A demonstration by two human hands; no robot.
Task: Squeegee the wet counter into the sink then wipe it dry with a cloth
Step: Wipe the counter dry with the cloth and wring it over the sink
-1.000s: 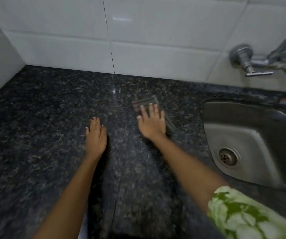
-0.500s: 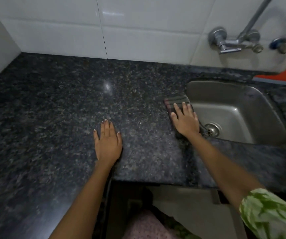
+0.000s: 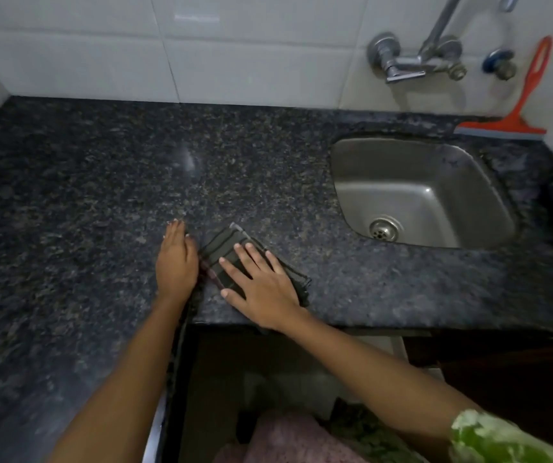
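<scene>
A dark striped cloth (image 3: 226,250) lies flat on the black speckled granite counter (image 3: 101,182) near its front edge. My right hand (image 3: 261,287) presses on the cloth with straight, spread fingers. Just left of the cloth, my left hand (image 3: 176,262) rests flat on the counter, fingers together. The steel sink (image 3: 415,188) with its drain sits to the right. An orange squeegee (image 3: 515,111) leans against the tiled wall behind the sink.
A chrome wall tap (image 3: 415,58) hangs above the sink, with a second valve (image 3: 500,63) beside it. White tiles back the counter. The counter is L-shaped; below its front edge is a dark opening (image 3: 268,379).
My right hand has slid the cloth from the sink's left rim leftward and toward the front edge, close to my left hand. The left hand stayed flat on the counter.
</scene>
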